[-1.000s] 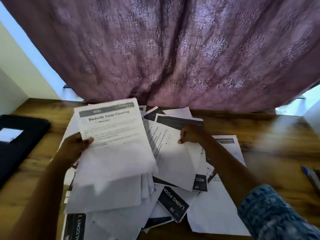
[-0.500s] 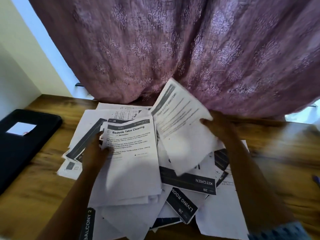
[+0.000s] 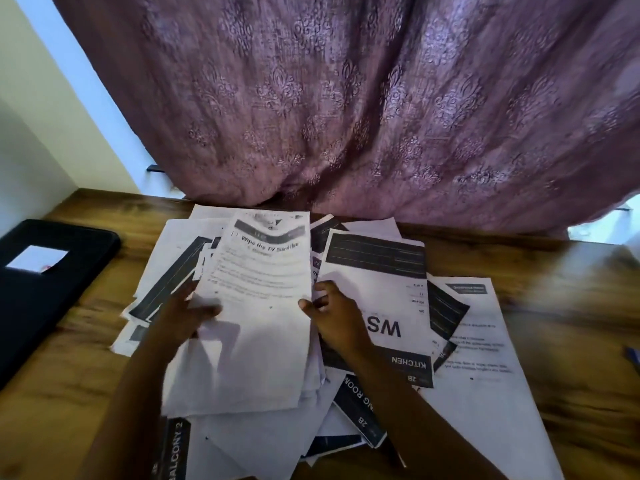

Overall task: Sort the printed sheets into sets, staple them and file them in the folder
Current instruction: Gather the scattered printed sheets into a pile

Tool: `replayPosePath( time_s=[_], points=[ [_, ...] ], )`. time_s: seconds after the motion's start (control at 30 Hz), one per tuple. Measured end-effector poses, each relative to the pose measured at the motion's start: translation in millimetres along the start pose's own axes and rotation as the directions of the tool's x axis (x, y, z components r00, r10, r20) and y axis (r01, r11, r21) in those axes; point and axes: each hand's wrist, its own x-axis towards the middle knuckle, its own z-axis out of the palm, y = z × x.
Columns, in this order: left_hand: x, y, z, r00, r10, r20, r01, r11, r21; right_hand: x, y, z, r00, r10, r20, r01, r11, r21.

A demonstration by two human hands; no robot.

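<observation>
A loose heap of printed sheets (image 3: 478, 344) covers the middle of the wooden table (image 3: 571, 358). On top lies a small stack whose uppermost sheet (image 3: 256, 306) reads "Wipe the TV Stand Clean". My left hand (image 3: 187, 317) grips this stack at its left edge, thumb on top. My right hand (image 3: 332, 313) touches the stack's right edge with fingers spread, resting on a sheet marked "KITCHEN" (image 3: 391, 292). Other sheets marked "LIVING ROOM" (image 3: 360, 410) and "BALCONY 2" (image 3: 173, 448) stick out below. A black folder (image 3: 52, 289) lies closed at the left.
A purple patterned curtain (image 3: 346, 98) hangs right behind the table's far edge. A white wall (image 3: 34, 116) stands at the left. A blue object (image 3: 633, 355) peeks in at the right edge. Bare wood shows to the right of the heap.
My right hand lifted a sheet from the heap and laid it on the stack in my left hand, over the "Bedside Table Cleaning" sheet. The camera view shifted left.
</observation>
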Motion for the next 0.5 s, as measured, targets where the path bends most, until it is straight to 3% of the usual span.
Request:
replayPosePath(
  time_s=[0.13,0.23,0.33,0.4,0.5],
  points=[
    [9.2,-32.1,-37.2,0.998,0.039,-0.050,-0.023,0.958,0.287,53.0,41.8,-53.5,0.959,-0.123,-0.257,0.024,0.933,-0.358],
    [10.3,-39.9,-35.3,0.997,-0.021,-0.070,0.050,0.898,0.438,96.7,53.2,-102.0,0.990,-0.055,-0.127,-0.033,0.801,-0.598],
    [11.0,-37.4,-21.1,0.981,0.182,-0.068,-0.071,0.660,0.748,126.3,52.9,-122.0,0.993,0.049,0.109,0.045,0.693,-0.720],
    [9.6,-34.2,-4.1,0.966,0.259,0.021,-0.158,0.524,0.837,138.0,51.2,-125.6,0.987,0.063,0.149,0.084,0.588,-0.804],
    [0.1,-27.5,25.7,0.962,0.232,0.142,-0.229,0.411,0.882,145.3,44.3,-129.9,0.993,0.042,0.111,0.071,0.539,-0.839]
  ],
)
